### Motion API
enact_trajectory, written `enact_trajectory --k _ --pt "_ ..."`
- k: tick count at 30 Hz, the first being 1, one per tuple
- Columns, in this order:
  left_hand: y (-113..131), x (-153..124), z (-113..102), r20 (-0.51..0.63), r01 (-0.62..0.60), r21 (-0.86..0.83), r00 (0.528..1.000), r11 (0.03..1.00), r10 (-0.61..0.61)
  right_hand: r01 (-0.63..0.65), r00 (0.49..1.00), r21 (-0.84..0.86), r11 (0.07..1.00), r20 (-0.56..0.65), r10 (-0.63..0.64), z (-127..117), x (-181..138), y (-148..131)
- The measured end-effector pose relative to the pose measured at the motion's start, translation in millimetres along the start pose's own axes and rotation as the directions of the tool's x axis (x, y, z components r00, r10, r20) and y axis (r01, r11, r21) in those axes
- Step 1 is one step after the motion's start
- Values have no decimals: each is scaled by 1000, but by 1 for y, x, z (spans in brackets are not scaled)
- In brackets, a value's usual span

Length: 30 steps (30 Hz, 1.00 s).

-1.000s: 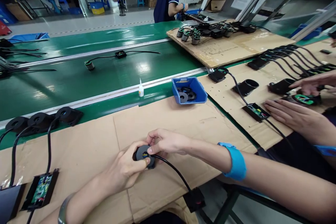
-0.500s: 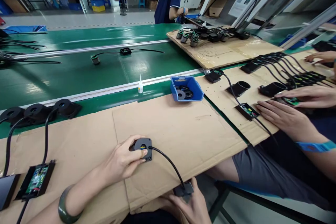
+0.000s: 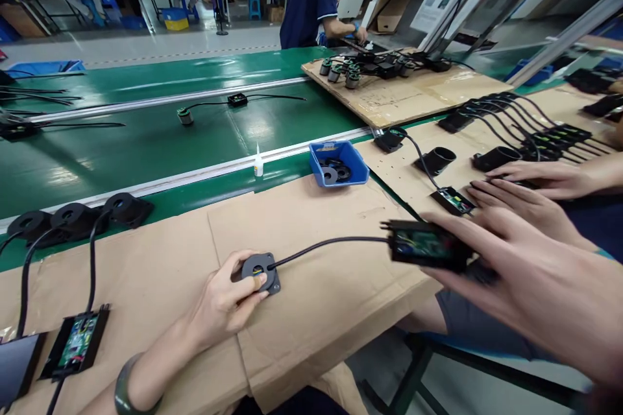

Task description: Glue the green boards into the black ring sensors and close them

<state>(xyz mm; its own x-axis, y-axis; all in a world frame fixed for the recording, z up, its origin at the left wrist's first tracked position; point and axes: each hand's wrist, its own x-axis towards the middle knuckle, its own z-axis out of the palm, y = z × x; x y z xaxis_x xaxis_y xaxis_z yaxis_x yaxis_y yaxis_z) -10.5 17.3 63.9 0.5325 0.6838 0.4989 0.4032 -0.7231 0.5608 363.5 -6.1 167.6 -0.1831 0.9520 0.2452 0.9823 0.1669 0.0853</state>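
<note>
My left hand (image 3: 228,298) grips a round black housing (image 3: 253,269) with a flanged base against the cardboard (image 3: 311,311), thumb on its top. Coloured wires show in the housing's centre hole. From its side a black cable (image 3: 331,243) runs to the right, into an open black box with a green circuit board (image 3: 423,245). My right hand (image 3: 516,279) holds that box up above the right edge of the cardboard, fingers closed around its far end. The box is slightly blurred, and its held end is hidden by my fingers.
A blue bin (image 3: 341,165) of black rings and a small white bottle (image 3: 258,162) stand behind the cardboard. Wired housings (image 3: 126,209) and an open circuit box (image 3: 78,340) lie at left. A co-worker's hands (image 3: 540,201) work close behind my right hand.
My right hand has lifted the circuit box from below the table edge up and to the right. The cable is now stretched out sideways. My left hand keeps its grip on the housing.
</note>
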Motion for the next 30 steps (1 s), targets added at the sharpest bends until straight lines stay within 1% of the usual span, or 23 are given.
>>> enact_trajectory --k 1,3,4,5,7,8,9,10,11,13,14,15,17,18,19,20,21,22,24,25,26,28,30 --pt "1 -2 -3 -35 18 19 999 1000 -17 83 996 14 996 19 -83 8 21 0" --pt "4 -8 -10 -109 51 93 993 994 -41 235 971 130 963 11 -238 31 51 -8" --pt "6 -11 -13 -141 69 144 989 987 -48 254 967 189 949 -15 -256 43 58 -17" --pt "8 -14 -15 -165 87 200 985 976 -54 242 970 249 938 -52 -237 54 59 -31" --pt "15 -17 -17 -198 116 313 979 943 -55 130 990 402 906 -100 -97 69 49 -66" --pt "18 -18 -16 -206 129 370 977 920 -54 88 995 533 842 -90 -47 73 39 -88" --pt "23 -19 -14 -205 134 427 977 894 -49 47 998 678 733 -10 -55 75 29 -109" --pt "27 -19 -10 -206 141 480 978 866 -44 -28 987 792 610 120 -111 75 20 -130" --pt "30 -19 -6 -208 150 527 977 837 -45 -113 964 869 481 213 -159 75 12 -150" --pt "37 -20 4 -223 158 590 974 791 -28 -242 932 935 259 298 -206 76 4 -181" --pt "40 -21 9 -239 157 607 971 779 -9 -276 930 946 171 308 -202 78 3 -192" --pt "42 -22 13 -263 158 614 965 773 12 -292 933 951 102 306 -191 80 4 -199" --pt "44 -25 17 -297 173 593 955 786 15 -297 940 955 21 296 -167 85 7 -206" --pt "45 -26 15 -296 187 542 955 819 -22 -297 942 955 7 294 -160 87 7 -205" --pt "45 -26 12 -280 216 455 956 864 -91 -300 942 954 11 298 -157 88 8 -204" --pt "44 -25 6 -248 265 334 951 905 -187 -306 939 952 29 307 -157 89 7 -202" --pt "44 -22 -1 -197 334 188 934 924 -297 -311 935 949 56 316 -160 88 6 -200" --pt "42 -17 -8 -131 415 38 904 909 -408 -312 932 946 86 323 -168 87 5 -199" --pt "39 -6 -21 43 572 -192 816 797 -576 -299 927 945 131 320 -197 85 4 -196" --pt "37 1 -25 140 635 -259 770 727 -623 -287 926 947 143 312 -210 84 3 -196" --pt "36 7 -28 232 676 -306 736 670 -636 -275 927 950 150 304 -221 83 3 -195" --pt "32 17 -30 351 713 -364 701 600 -621 -263 927 952 156 294 -232 82 3 -194" --pt "29 22 -27 375 716 -399 697 572 -611 -264 926 952 157 296 -236 82 2 -193"
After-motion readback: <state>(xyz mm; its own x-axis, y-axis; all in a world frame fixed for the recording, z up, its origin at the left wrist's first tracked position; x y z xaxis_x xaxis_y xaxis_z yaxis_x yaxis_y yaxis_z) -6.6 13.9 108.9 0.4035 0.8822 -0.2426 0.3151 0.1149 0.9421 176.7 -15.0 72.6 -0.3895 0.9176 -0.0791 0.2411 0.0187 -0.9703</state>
